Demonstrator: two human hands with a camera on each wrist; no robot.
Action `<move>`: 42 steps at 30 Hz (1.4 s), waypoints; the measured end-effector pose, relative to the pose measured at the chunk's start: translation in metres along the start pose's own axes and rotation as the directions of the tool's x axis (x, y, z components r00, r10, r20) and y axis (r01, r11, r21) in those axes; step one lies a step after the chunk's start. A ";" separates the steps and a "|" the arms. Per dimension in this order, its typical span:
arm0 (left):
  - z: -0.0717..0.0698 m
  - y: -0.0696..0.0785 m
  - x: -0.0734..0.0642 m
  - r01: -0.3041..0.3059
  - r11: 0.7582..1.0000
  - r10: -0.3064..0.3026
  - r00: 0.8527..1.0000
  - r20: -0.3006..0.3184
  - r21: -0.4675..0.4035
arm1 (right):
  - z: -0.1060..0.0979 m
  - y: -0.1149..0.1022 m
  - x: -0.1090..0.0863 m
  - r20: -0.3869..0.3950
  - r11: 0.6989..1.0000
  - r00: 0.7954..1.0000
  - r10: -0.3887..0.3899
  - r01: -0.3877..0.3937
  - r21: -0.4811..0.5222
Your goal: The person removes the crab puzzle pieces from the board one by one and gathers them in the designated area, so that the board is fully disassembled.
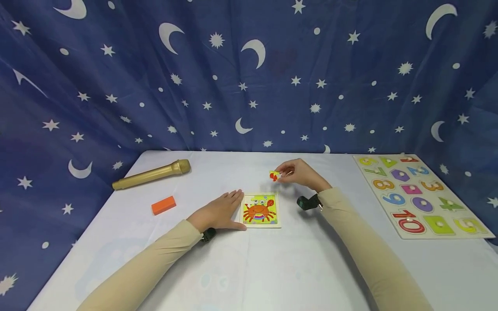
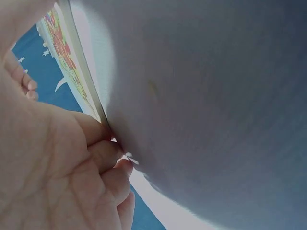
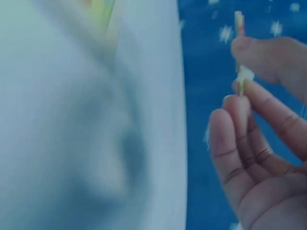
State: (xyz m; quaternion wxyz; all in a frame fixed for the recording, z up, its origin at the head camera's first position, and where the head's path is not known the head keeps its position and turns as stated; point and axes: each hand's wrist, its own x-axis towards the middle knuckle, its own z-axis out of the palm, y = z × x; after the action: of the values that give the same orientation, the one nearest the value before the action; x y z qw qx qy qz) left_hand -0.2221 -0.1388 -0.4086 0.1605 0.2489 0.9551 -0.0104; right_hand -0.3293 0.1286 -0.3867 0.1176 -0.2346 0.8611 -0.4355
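Observation:
A small square crab puzzle (image 1: pixel 259 211) in a pale wooden frame lies on the white table, its orange crab on a yellow-green ground. My left hand (image 1: pixel 221 211) rests along the frame's left side, fingers stretched away from me and thumb at the near corner. In the left wrist view, the fingers (image 2: pixel 103 153) lie close to the frame's edge (image 2: pixel 86 62). Above the table, beyond the puzzle's upper right corner, my right hand (image 1: pixel 298 173) pinches a small red-and-yellow puzzle piece (image 1: pixel 274 176) between thumb and fingertips. The right wrist view shows that piece (image 3: pixel 240 28) edge-on, thin and flat.
A gold microphone (image 1: pixel 151 174) lies at the back left, with an orange block (image 1: pixel 163 205) nearer to me. On the right is a large number-and-shape board (image 1: pixel 422 196). Behind the table hangs a blue curtain (image 1: pixel 233 86) with moons and stars.

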 end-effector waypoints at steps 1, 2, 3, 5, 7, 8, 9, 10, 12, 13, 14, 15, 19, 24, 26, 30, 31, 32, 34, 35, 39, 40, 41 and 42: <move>0.000 -0.001 0.000 0.001 1.000 -0.001 1.000 -0.001 0.000 | -0.006 0.006 0.001 -0.015 1.000 1.000 0.004 -0.004 -0.008; 0.000 -0.001 0.000 0.002 1.000 -0.002 1.000 -0.003 -0.001 | -0.012 0.012 0.002 -0.030 1.000 0.999 0.011 -0.012 -0.022; 0.000 -0.001 -0.001 0.003 1.000 -0.003 1.000 -0.004 -0.001 | -0.017 0.019 0.003 -0.043 0.999 0.999 0.018 -0.019 -0.036; 0.000 -0.002 -0.001 0.006 1.000 -0.006 1.000 -0.002 -0.001 | -0.025 0.032 0.007 -0.066 0.997 0.997 0.040 -0.044 -0.059; -0.001 -0.002 -0.001 0.007 1.000 -0.007 1.000 0.003 -0.005 | -0.030 0.044 0.011 -0.084 0.994 0.994 0.075 -0.082 -0.074; -0.001 -0.001 -0.002 0.006 1.000 -0.006 1.000 0.003 -0.011 | -0.032 0.049 0.013 -0.091 0.991 0.991 0.094 -0.102 -0.084; -0.001 -0.001 -0.002 0.004 1.000 -0.004 1.000 0.002 -0.017 | -0.033 0.054 0.015 -0.096 0.988 0.989 0.114 -0.123 -0.093; -0.001 -0.001 -0.001 0.004 1.000 -0.004 1.000 0.005 -0.018 | -0.034 0.058 0.017 -0.101 0.984 0.986 0.135 -0.145 -0.103; -0.001 -0.001 -0.001 0.002 1.000 -0.002 1.000 0.007 -0.020 | -0.035 0.065 0.021 -0.111 0.976 0.979 0.170 -0.183 -0.121; -0.001 -0.001 -0.001 0.002 1.000 -0.001 1.000 0.005 -0.018 | -0.034 0.067 0.023 -0.114 0.971 0.977 0.180 -0.195 -0.135; 0.000 -0.001 -0.001 0.001 1.000 -0.001 1.000 0.003 -0.017 | -0.034 0.068 0.025 -0.117 0.968 0.975 0.189 -0.205 -0.141; 0.000 -0.001 -0.001 0.003 1.000 -0.003 1.000 0.004 -0.013 | -0.034 0.069 0.027 -0.119 0.966 0.974 0.194 -0.211 -0.149; 0.001 -0.002 -0.001 0.008 1.000 -0.008 1.000 0.003 -0.015 | -0.031 0.068 0.033 -0.117 0.962 0.973 0.197 -0.215 -0.169; 0.001 -0.002 -0.002 0.007 1.000 -0.007 1.000 0.004 -0.021 | -0.028 0.065 0.040 -0.117 0.956 0.973 0.197 -0.218 -0.198; 0.001 -0.001 -0.002 0.008 1.000 -0.008 1.000 0.003 -0.021 | -0.027 0.063 0.041 -0.126 0.951 0.971 0.203 -0.226 -0.211; 0.002 -0.001 -0.001 0.008 1.000 -0.008 1.000 -0.003 -0.021 | -0.025 0.059 0.042 -0.144 0.944 0.966 0.214 -0.243 -0.225; 0.002 -0.001 -0.002 0.008 1.000 -0.008 1.000 -0.004 -0.022 | -0.025 0.058 0.042 -0.146 0.943 0.966 0.214 -0.243 -0.227; 0.002 -0.001 -0.002 0.008 1.000 -0.008 1.000 -0.004 -0.021 | -0.024 0.057 0.042 -0.147 0.943 0.966 0.215 -0.244 -0.226; 0.002 -0.001 -0.002 0.009 1.000 -0.009 1.000 -0.004 -0.019 | -0.023 0.055 0.042 -0.150 0.944 0.964 0.219 -0.248 -0.218; 0.002 -0.001 -0.002 0.010 1.000 -0.010 1.000 -0.003 -0.018 | -0.022 0.054 0.042 -0.151 0.944 0.963 0.224 -0.253 -0.214; 0.002 -0.001 -0.002 0.017 1.000 -0.017 1.000 0.003 -0.013 | -0.018 0.053 0.044 -0.150 0.942 0.957 0.250 -0.276 -0.190; 0.002 -0.001 -0.002 0.018 1.000 -0.018 1.000 0.003 -0.015 | -0.018 0.052 0.045 -0.149 0.942 0.956 0.252 -0.278 -0.188; 0.002 -0.001 -0.002 0.019 1.000 -0.019 1.000 0.005 -0.018 | -0.017 0.052 0.045 -0.149 0.942 0.955 0.256 -0.281 -0.184; 0.002 -0.001 -0.002 0.018 1.000 -0.018 1.000 0.006 -0.019 | -0.017 0.052 0.045 -0.148 0.942 0.956 0.255 -0.280 -0.185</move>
State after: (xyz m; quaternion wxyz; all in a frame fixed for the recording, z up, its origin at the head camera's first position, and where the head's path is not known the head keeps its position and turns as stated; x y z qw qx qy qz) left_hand -0.2208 -0.1408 -0.4097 0.1654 0.2388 0.9569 -0.0035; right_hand -0.3912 0.1440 -0.4185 0.0981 -0.0992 0.9305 -0.3386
